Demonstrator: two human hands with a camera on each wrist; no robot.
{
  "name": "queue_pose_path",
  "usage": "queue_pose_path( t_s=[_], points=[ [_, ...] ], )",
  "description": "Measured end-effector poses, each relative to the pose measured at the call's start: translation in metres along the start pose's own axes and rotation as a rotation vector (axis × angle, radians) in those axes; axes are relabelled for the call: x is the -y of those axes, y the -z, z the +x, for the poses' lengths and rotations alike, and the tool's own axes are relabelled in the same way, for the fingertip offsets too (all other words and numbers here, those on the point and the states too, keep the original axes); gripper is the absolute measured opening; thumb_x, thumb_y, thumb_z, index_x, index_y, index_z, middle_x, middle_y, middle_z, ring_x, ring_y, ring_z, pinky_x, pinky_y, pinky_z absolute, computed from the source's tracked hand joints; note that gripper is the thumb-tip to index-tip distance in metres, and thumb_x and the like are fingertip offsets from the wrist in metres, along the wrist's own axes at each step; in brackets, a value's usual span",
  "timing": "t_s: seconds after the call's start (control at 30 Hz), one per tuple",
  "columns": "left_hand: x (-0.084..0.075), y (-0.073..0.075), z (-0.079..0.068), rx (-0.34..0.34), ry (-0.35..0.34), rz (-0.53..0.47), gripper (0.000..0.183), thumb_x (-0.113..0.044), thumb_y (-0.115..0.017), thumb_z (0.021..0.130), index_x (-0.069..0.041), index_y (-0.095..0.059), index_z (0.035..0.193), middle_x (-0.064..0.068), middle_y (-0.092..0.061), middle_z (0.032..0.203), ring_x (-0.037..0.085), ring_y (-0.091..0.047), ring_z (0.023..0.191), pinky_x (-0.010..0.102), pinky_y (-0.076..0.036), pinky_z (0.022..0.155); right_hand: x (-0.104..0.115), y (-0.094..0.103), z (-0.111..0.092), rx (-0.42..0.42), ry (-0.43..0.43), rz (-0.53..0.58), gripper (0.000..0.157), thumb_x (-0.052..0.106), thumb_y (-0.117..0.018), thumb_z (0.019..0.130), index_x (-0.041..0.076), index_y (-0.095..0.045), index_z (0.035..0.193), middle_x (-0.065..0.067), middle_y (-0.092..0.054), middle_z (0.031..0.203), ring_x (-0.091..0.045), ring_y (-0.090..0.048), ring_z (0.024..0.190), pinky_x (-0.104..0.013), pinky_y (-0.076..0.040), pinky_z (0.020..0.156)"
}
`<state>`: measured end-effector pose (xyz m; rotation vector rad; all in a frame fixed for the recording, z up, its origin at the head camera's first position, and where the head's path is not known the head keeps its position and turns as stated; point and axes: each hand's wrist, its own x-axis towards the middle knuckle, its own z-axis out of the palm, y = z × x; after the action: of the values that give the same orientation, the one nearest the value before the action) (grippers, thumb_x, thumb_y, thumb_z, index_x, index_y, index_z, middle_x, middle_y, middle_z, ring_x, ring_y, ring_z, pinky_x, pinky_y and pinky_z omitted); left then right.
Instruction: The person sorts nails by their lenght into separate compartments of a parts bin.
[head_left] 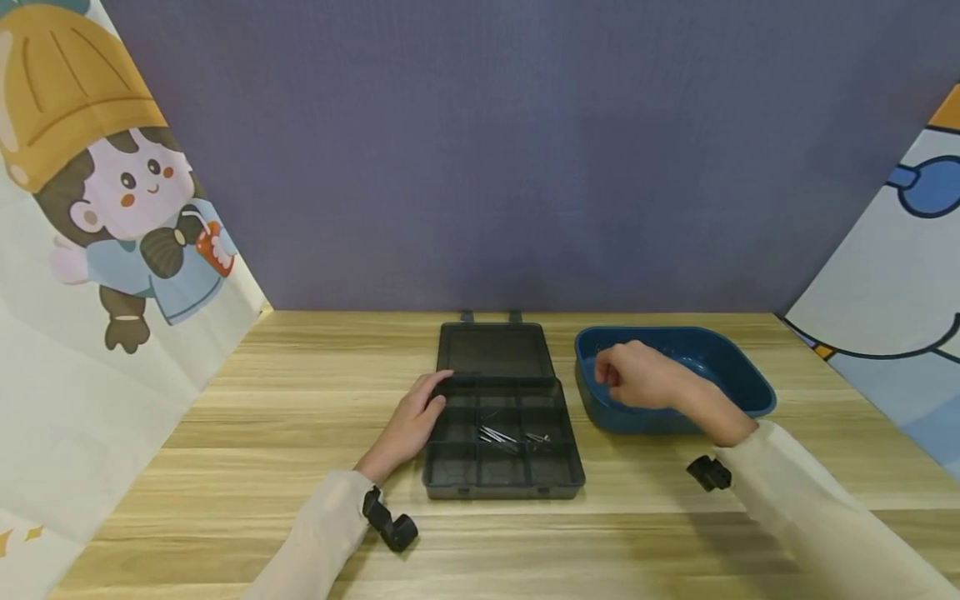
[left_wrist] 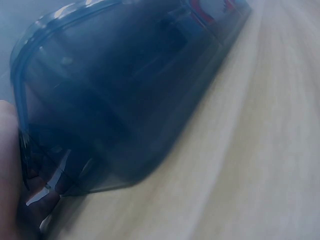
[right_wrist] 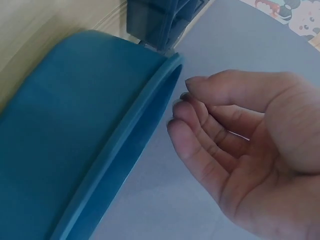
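A dark translucent compartment box (head_left: 453, 473) stands with its lid (head_left: 495, 348) folded back. Silver, thin nail-like pieces (head_left: 498, 437) lie in its centre compartment, and small screw-like pieces (head_left: 538, 438) in the one to the right. My left hand (head_left: 411, 419) rests against the box's left edge, fingers extended; the left wrist view shows the box's side blurred, with part of that hand (left_wrist: 7, 170). Over the blue plastic bin (head_left: 637, 421) is my right hand (head_left: 641, 375). Its fingers are curled, the thumb tip near the index finger in the right wrist view, with nothing visible between them.
The bin stands just right of the box on the wood-grain table (head_left: 315, 358). A few small shiny bits (head_left: 693, 363) show inside the bin. Behind the table rises a grey-purple partition (head_left: 480, 167), with cartoon-printed panels (head_left: 45, 367) at both sides.
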<state>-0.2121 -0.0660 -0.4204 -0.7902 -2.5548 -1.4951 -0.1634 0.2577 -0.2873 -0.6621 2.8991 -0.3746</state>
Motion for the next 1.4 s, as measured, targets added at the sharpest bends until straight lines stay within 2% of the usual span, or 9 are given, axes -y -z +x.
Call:
queue_pose_path(
  t_s=[0.47,0.67,0.93,1.13,1.27,1.4],
  points=[
    [0.001,0.0,0.001,-0.011,-0.007,0.002,0.041,-0.004,-0.045,0.096,-0.003,-0.047,0.137,0.017,-0.049,0.138,0.034,-0.042,0.133,0.051,-0.032,0.11,-0.029,0.002,-0.006,-0.002,-0.045,0.047,0.012,-0.004,-0.058,0.083,0.002,-0.062,0.092,-0.004,-0.06,0.08,-0.011,-0.052,0.068,-0.028,-0.045,0.061],
    [0.002,0.0,0.001,-0.009,-0.005,0.012,0.041,-0.004,-0.045,0.097,-0.003,-0.047,0.138,0.016,-0.049,0.138,0.034,-0.042,0.133,0.051,-0.032,0.11,-0.046,0.001,-0.005,-0.031,-0.077,0.041,0.014,-0.003,-0.059,0.083,-0.001,-0.062,0.096,-0.007,-0.062,0.084,-0.015,-0.056,0.073,-0.032,-0.049,0.063],
    [-0.001,0.0,0.001,0.0,0.004,0.01,0.041,-0.006,-0.044,0.097,-0.004,-0.046,0.138,0.017,-0.048,0.139,0.035,-0.041,0.133,0.052,-0.032,0.11,-0.065,-0.002,-0.003,-0.055,-0.131,0.034,0.021,0.001,-0.065,0.083,-0.004,-0.06,0.103,-0.018,-0.063,0.095,-0.024,-0.06,0.082,-0.04,-0.052,0.072],
    [-0.001,0.0,0.001,0.0,0.004,0.007,0.042,-0.005,-0.044,0.097,-0.004,-0.046,0.138,0.017,-0.048,0.139,0.034,-0.041,0.133,0.052,-0.032,0.11,-0.078,-0.006,-0.002,-0.005,-0.176,0.025,0.034,0.005,-0.068,0.082,-0.008,-0.056,0.112,-0.021,-0.061,0.101,-0.023,-0.058,0.082,-0.04,-0.05,0.071],
    [0.0,0.0,0.001,-0.003,-0.003,0.015,0.042,-0.004,-0.044,0.096,-0.003,-0.046,0.138,0.017,-0.048,0.139,0.035,-0.041,0.133,0.052,-0.032,0.11,-0.088,-0.011,-0.002,0.039,-0.187,0.012,0.046,0.006,-0.071,0.08,-0.012,-0.053,0.119,-0.027,-0.059,0.111,-0.034,-0.059,0.091,-0.044,-0.051,0.075],
    [0.0,-0.001,0.001,-0.005,0.002,0.018,0.042,-0.004,-0.044,0.096,-0.003,-0.046,0.138,0.017,-0.048,0.139,0.035,-0.041,0.133,0.052,-0.032,0.11,-0.097,-0.017,-0.001,0.075,-0.203,-0.002,0.056,0.008,-0.073,0.079,-0.014,-0.05,0.124,-0.034,-0.052,0.124,-0.048,-0.052,0.109,-0.052,-0.049,0.085]
  ],
)
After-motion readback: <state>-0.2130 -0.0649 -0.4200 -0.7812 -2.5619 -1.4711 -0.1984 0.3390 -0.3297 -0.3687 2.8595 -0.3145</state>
